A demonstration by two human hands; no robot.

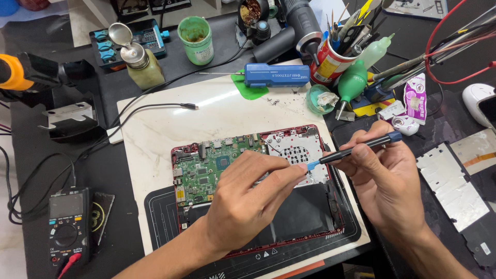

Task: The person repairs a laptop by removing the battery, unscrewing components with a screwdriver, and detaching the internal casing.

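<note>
Gripping a blue-tipped black tool, the right hand meets the left hand (fingers pinched, contents hidden) over an opened red laptop.

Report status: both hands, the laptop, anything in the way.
Right hand grips a black pry tool; left hand pinches tweezers. Tips meet over the opened laptop, near the fan. Nothing blocks them.

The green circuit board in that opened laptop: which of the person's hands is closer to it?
Left. The left hand lies over the green circuit board's right edge, fingertips pressing nearby. The right hand stays off to the laptop's right side, holding a blue-tipped pry tool.
</note>
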